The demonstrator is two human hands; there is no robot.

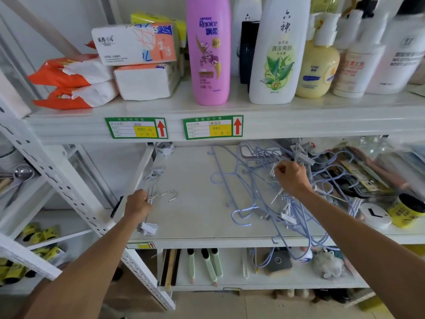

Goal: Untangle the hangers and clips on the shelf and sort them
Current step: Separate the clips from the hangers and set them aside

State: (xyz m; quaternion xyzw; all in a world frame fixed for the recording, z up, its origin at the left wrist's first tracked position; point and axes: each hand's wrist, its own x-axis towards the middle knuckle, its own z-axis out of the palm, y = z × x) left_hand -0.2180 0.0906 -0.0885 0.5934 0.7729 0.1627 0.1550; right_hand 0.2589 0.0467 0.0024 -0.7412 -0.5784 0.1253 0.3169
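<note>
Gripping a white clip hanger at its middle, the left hand holds it low over the left part of the middle shelf. Its fingers are curled round the bar. The hanger's metal hook points right from the fist. One clip shows beyond the hand and the other lies near the shelf's front edge.

The right hand is well apart from the left, on the right half of the same shelf. It is sunk into a tangle of hangers made of light-blue wire hangers and pale clips. Its fingers are curled tight on part of that tangle, but which piece they pinch cannot be told. Some blue wires lie flat on the shelf left of the fist, and a few loops hang over the front edge.

Just right of the tangle stand a yellow-and-black jar and a white round lid.

On the upper shelf tissue packs are stacked at the left. A pink shampoo bottle and a white bottle stand upright beside them. Two green price labels are stuck on its front rail.
</note>
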